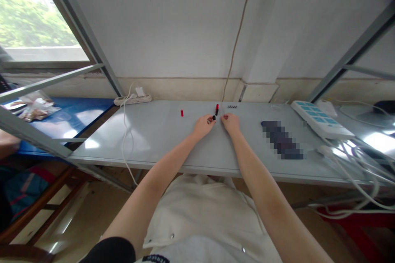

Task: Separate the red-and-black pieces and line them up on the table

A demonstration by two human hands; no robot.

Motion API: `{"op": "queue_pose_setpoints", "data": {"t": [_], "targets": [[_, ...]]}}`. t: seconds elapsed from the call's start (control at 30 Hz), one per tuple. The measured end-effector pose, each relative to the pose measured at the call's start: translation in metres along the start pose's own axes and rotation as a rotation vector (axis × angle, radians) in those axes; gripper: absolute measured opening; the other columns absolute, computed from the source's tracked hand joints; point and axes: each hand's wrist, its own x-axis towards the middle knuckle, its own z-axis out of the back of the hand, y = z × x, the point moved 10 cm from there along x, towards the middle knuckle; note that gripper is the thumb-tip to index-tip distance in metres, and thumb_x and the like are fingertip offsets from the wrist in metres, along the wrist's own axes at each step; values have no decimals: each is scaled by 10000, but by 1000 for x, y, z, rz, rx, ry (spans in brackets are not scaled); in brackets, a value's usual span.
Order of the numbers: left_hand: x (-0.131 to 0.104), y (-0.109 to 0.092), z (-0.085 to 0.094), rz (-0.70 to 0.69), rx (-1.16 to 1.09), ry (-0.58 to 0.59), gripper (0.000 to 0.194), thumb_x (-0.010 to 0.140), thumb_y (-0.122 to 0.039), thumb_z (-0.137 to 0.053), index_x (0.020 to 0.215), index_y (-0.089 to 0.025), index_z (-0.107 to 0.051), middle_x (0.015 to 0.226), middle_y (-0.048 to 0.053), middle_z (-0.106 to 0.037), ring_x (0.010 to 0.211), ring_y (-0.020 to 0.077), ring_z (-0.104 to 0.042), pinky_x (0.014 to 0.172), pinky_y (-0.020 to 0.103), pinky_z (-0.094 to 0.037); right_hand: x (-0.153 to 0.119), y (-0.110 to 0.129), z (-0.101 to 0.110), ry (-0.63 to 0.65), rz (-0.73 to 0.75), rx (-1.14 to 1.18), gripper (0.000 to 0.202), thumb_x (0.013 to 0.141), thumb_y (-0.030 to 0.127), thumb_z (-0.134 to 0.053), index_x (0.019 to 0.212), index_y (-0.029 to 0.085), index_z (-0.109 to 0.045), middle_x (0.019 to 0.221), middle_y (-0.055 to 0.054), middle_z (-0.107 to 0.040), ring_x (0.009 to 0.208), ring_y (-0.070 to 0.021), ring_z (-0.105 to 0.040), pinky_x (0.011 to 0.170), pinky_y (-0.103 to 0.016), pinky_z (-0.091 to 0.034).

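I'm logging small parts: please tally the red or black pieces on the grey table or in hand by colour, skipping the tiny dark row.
Red piece: 1
Red-and-black piece: 1
Black piece, in the left hand: 1
Total visible: 3
Whether the right hand holds anything is unclear.

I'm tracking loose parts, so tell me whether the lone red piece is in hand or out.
Out: the lone red piece sits on the grey table, visibly apart from the left hand, the nearer one.

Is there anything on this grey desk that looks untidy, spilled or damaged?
Nothing visible looks spilled or damaged. Only the tangled white cables at the right look untidy: several loops hang over the grey desk's front edge.
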Motion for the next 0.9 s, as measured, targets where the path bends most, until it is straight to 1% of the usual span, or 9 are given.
{"op": "queue_pose_setpoints", "data": {"t": [0.1,0.2,0.37,0.63,0.77,0.9], "targets": [[11,0,-6,-6,14,2,99,698,-238,-583,762,-186,-638,695,24,-618,578,122,-494,615,237,-383,0,1,-1,3,21,-18,172,737,266,-551,776,149,-671,773,-122,-661,749,-204,-604,691,-312,-437],[23,3,-11,8,35,-9,87,695,-234,-584,743,-184,-637,704,35,-624,623,143,-523,639,248,-393,0,3,-2,13,47,-39,192,752,269,-531,773,148,-678,780,-124,-662,760,-207,-603,697,-314,-434],[38,11,-21,44,142,4,142,717,-264,-566,780,-165,-648,772,66,-644,716,171,-566,682,268,-411,0,4,-2,8,64,-61,209,757,270,-525,798,145,-686,790,-127,-666,752,-206,-603,690,-307,-432],[39,17,-27,161,268,20,231,739,-297,-538,896,-180,-661,861,67,-668,807,179,-593,712,263,-419,-2,3,-5,103,8,-154,261,779,313,-504,883,154,-684,876,-118,-668,839,-209,-599,714,-282,-421],[39,23,-30,203,345,36,244,729,-307,-545,905,-195,-670,867,76,-671,837,194,-595,733,277,-417,-1,2,-6,109,-2,-144,267,784,310,-501,906,155,-680,889,-118,-666,846,-206,-599,715,-279,-422],[40,23,-29,207,393,30,245,712,-318,-555,884,-197,-681,830,80,-672,831,212,-597,736,301,-415,-1,0,-7,105,-12,-134,265,780,312,-506,906,154,-679,883,-118,-666,834,-200,-600,714,-279,-426]]}}
